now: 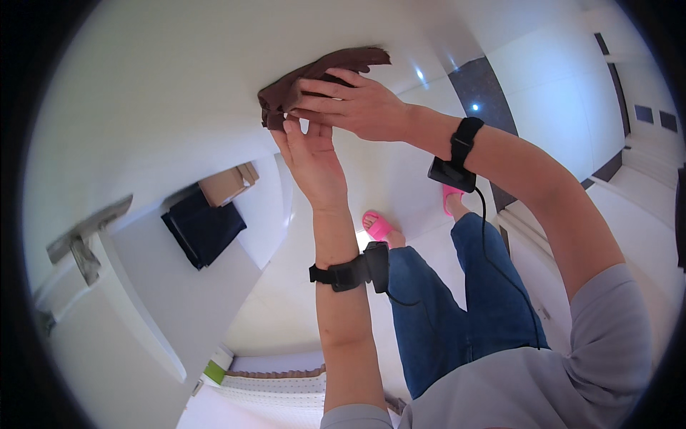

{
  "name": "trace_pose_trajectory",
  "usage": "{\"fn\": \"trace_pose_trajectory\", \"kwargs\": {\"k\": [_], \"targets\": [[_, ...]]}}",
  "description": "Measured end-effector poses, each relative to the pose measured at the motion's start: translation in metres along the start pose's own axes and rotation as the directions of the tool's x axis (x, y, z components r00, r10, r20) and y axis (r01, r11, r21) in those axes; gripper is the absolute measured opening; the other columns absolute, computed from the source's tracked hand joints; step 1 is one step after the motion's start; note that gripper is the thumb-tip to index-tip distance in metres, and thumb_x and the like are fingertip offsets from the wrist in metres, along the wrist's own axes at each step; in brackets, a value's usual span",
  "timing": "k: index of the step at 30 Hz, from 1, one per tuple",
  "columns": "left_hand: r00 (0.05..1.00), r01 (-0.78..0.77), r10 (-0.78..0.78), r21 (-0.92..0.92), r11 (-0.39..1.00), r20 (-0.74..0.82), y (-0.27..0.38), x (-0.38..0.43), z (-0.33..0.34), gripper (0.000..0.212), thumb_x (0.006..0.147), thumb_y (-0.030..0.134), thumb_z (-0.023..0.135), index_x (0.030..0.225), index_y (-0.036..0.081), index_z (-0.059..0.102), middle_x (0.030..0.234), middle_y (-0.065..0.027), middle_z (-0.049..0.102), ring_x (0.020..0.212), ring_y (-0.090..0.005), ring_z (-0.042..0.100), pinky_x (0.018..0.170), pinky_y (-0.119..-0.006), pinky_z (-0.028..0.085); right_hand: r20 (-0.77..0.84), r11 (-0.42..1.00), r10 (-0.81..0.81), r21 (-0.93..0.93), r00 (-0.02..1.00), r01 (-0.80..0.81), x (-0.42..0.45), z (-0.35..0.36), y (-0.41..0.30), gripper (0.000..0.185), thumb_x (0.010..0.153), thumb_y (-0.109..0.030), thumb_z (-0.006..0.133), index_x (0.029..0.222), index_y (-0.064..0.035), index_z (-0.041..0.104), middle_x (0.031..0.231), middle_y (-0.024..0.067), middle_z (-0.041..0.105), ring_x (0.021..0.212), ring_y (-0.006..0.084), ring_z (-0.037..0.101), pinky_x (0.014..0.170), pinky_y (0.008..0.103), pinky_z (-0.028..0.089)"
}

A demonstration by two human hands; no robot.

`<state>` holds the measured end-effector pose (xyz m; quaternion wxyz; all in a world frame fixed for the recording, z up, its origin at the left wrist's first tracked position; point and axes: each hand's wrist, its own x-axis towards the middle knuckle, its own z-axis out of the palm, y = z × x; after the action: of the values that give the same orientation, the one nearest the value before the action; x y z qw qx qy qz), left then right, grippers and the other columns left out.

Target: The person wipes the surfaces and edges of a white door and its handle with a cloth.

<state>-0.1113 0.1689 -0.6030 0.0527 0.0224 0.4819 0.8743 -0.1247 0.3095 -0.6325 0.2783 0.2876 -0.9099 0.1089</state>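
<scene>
A dark brown cloth point(316, 75), bunched and folded, lies against a smooth white upright surface point(177, 91). My right hand point(359, 104) is over the cloth, back of the hand showing, fingers spread and pressing on it. My left hand point(316, 166) is just below, palm towards the view, its thumb and fingertips pinching the cloth's lower left end; some fingertips are hidden behind the cloth. Each wrist wears a black strap with a small black box and a cable.
Left of my arms are a metal lever handle point(88, 236), a dark folded item point(203, 228) and a cardboard box point(228, 185). Below, my feet in pink slippers point(378, 226) stand on a light floor with a dark stone strip point(485, 91). White dotted fabric point(273, 394) shows at the bottom.
</scene>
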Motion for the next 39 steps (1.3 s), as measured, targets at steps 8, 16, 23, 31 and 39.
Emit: {"fn": "trace_pose_trajectory", "kwargs": {"k": [8, 16, 23, 31, 39], "targets": [[0.971, -0.114, 0.087, -0.107, 0.988, -0.224, 0.047, 0.0, -0.084, 0.065, 0.101, 0.054, 0.047, 0.146, 0.009, 0.033, 0.145, -0.0113, 0.036, 0.139, -0.0287, 0.035, 0.116, -0.046, 0.033, 0.048, 0.962, -0.172, 0.225, 0.984, 0.157, 0.086, 0.062, -0.071, 0.051, 0.092, -0.017, 0.056, 0.143, -0.0181, 0.052, 0.156, -0.0068, 0.039, 0.144, 0.0128, 0.035, 0.119, 0.0307, 0.028], [0.955, -0.031, -0.029, -0.198, 0.98, -0.294, 0.055, 0.012, -0.163, 0.079, 0.095, 0.064, 0.05, 0.148, 0.008, 0.03, 0.148, -0.0123, 0.033, 0.139, -0.0286, 0.034, 0.115, -0.047, 0.035, 0.249, 0.935, -0.143, 0.353, 0.958, 0.048, 0.108, 0.122, -0.113, 0.056, 0.094, -0.018, 0.055, 0.149, -0.0194, 0.044, 0.158, -0.0078, 0.036, 0.147, 0.0141, 0.031, 0.121, 0.0293, 0.029], [0.968, -0.004, -0.034, -0.149, 0.989, -0.247, 0.037, 0.01, -0.139, 0.076, 0.097, 0.063, 0.048, 0.149, 0.012, 0.029, 0.147, -0.0115, 0.033, 0.139, -0.0281, 0.034, 0.115, -0.044, 0.036, 0.1, 0.979, -0.167, 0.133, 0.981, 0.153, 0.078, 0.106, -0.087, 0.056, 0.093, -0.018, 0.055, 0.148, -0.0196, 0.046, 0.156, -0.0086, 0.038, 0.145, 0.0138, 0.034, 0.119, 0.0294, 0.032], [0.999, -0.047, 0.044, 0.117, 0.992, 0.03, -0.005, 0.006, -0.06, 0.077, 0.099, 0.062, 0.044, 0.152, 0.011, 0.021, 0.146, -0.0143, 0.032, 0.134, -0.0275, 0.038, 0.114, -0.045, 0.034, 0.109, 0.992, -0.057, -0.103, 0.992, 0.068, 0.007, 0.044, -0.017, 0.056, 0.087, -0.013, 0.062, 0.142, -0.0234, 0.053, 0.153, -0.009, 0.043, 0.144, 0.0127, 0.036, 0.115, 0.0379, 0.035], [0.945, -0.288, 0.177, 0.445, 0.848, 0.275, -0.068, 0.01, 0.055, 0.078, 0.104, 0.055, 0.034, 0.156, 0.001, 0.011, 0.153, -0.0206, 0.024, 0.141, -0.0333, 0.033, 0.115, -0.044, 0.031, -0.162, 0.979, 0.103, -0.159, 0.981, -0.129, -0.053, 0.0, 0.059, 0.05, 0.083, -0.014, 0.068, 0.13, -0.03, 0.063, 0.149, -0.0109, 0.045, 0.144, 0.0159, 0.035, 0.114, 0.039, 0.035]]}}
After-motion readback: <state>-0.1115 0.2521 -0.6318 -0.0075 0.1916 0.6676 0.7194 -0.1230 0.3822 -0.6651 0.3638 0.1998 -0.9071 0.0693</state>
